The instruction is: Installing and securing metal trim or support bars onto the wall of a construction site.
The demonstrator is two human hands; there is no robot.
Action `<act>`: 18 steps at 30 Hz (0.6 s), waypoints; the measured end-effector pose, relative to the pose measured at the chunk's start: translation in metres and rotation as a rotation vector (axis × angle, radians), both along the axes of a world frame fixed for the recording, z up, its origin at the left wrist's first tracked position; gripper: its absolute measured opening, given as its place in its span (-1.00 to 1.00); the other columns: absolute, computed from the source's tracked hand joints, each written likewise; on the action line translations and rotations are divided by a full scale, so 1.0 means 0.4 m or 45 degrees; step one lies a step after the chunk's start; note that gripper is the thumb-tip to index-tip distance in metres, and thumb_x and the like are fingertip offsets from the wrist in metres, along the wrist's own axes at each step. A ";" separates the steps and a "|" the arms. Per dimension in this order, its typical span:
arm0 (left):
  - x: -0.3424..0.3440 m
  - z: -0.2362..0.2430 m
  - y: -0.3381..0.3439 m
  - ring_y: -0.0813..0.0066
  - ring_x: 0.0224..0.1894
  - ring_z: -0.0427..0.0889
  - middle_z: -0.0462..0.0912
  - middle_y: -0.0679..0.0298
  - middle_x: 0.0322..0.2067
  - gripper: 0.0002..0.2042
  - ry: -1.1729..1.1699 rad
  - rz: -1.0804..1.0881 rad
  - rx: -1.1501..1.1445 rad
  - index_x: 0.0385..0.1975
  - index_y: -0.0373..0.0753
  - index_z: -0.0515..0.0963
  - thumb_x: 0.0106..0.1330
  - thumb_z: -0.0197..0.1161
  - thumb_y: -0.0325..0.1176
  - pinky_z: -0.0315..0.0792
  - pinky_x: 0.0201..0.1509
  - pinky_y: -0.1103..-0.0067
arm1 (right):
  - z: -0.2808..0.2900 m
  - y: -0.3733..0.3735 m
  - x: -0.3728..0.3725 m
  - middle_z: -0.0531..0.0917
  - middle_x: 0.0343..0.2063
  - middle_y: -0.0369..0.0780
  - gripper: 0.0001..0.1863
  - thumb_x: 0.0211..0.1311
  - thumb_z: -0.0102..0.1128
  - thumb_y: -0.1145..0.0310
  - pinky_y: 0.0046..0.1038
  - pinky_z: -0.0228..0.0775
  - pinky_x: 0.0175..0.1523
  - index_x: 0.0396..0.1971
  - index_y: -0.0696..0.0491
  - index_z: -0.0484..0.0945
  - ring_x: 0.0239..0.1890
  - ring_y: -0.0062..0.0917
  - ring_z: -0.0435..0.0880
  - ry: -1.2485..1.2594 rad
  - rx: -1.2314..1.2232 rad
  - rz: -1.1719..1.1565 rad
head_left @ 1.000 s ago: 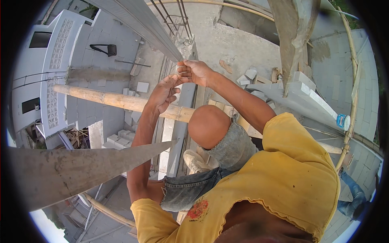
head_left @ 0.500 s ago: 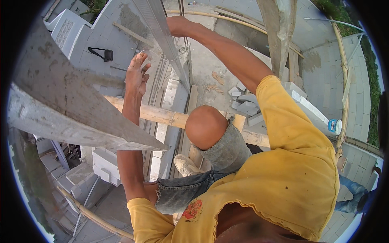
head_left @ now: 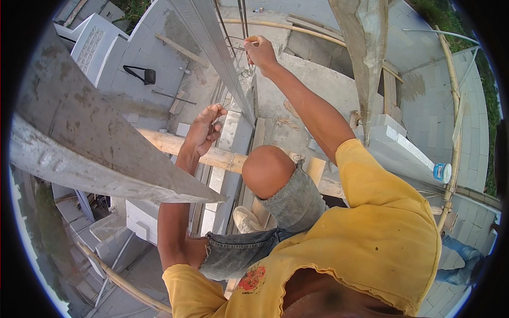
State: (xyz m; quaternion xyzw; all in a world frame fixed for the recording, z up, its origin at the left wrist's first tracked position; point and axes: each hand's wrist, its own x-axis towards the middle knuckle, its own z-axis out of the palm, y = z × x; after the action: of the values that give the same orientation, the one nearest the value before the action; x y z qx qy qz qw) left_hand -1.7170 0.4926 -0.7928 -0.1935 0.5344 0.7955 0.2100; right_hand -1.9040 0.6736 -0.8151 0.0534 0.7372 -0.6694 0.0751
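At the centre, above my knee, my left hand [head_left: 204,131] pinches a thin wire [head_left: 217,106] beside a long grey metal member [head_left: 227,71] that rises diagonally toward the top. Higher up, my right hand [head_left: 259,53] is closed beside upright rebar [head_left: 244,20] at the top of a pale concrete column [head_left: 245,79]; what its fingers grip is too small to make out. A bamboo pole [head_left: 217,159] crosses below my hands, behind my knee.
A large angled concrete-stained beam [head_left: 106,151] fills the left, another stands upper right [head_left: 360,53]. Pale blocks [head_left: 138,217], bamboo rails [head_left: 455,106], a black bag [head_left: 149,76] and a white-and-blue bucket [head_left: 441,172] surround me. A person's jeans-clad legs [head_left: 458,257] show lower right.
Both hands rose and parted, the right reaching the rebar and the wire looping out from the left. Since then, both have come lower and my left hand has moved rightward.
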 end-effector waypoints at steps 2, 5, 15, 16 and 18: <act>0.016 0.005 0.012 0.83 -0.53 0.31 0.52 0.41 -0.14 -0.79 -0.004 -0.126 0.125 -0.17 -0.12 0.43 0.42 0.04 -0.14 0.14 -0.69 0.92 | -0.029 0.019 0.126 0.49 -0.51 -0.30 -0.60 0.26 0.15 0.16 -0.40 0.53 -0.22 -0.06 0.13 0.41 -0.44 -0.56 0.52 -0.351 -0.164 0.041; 0.026 0.017 0.021 0.83 -0.52 0.33 0.51 0.38 -0.06 -0.78 0.011 -0.264 0.127 -0.16 -0.13 0.43 0.42 0.05 -0.13 0.15 -0.70 0.92 | -0.056 0.022 0.236 0.50 -0.47 -0.31 -0.62 0.31 0.10 0.14 -0.35 0.55 -0.21 -0.06 0.12 0.38 -0.40 -0.59 0.52 -0.692 -0.506 0.254; 0.037 0.032 -0.003 0.80 -0.52 0.31 0.53 0.40 -0.18 -0.71 -0.013 -0.176 -0.284 -0.05 -0.16 0.44 0.40 0.07 -0.12 0.05 -0.68 0.89 | -0.079 0.134 0.140 0.66 -0.41 -0.06 -0.76 0.26 -0.01 0.25 -0.18 0.42 -0.22 -0.27 0.05 0.58 -0.30 -0.14 0.65 0.388 0.692 -0.197; 0.033 0.039 -0.033 0.81 -0.52 0.31 0.49 0.43 -0.28 -0.73 -0.032 -0.138 -0.410 -0.07 -0.15 0.44 0.40 0.07 -0.14 0.05 -0.68 0.88 | -0.074 0.158 0.145 0.67 -0.43 -0.08 -0.77 0.28 -0.02 0.26 -0.16 0.42 -0.23 -0.28 0.06 0.57 -0.32 -0.12 0.64 0.439 0.835 -0.338; 0.019 0.051 -0.075 0.81 -0.53 0.31 0.46 0.46 -0.38 -0.75 -0.043 -0.102 -0.521 -0.08 -0.14 0.45 0.40 0.06 -0.15 0.05 -0.67 0.86 | -0.064 0.189 0.183 0.66 -0.48 -0.11 -0.77 0.29 0.00 0.27 -0.24 0.41 -0.29 -0.28 0.08 0.56 -0.40 -0.22 0.64 0.587 0.811 -0.198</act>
State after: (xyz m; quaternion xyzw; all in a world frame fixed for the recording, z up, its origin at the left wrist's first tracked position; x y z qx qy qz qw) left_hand -1.7094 0.4627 -0.7725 -0.2240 0.6886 0.6580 0.2069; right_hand -1.8307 0.7490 -0.8406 -0.0218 0.8991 -0.4053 -0.1635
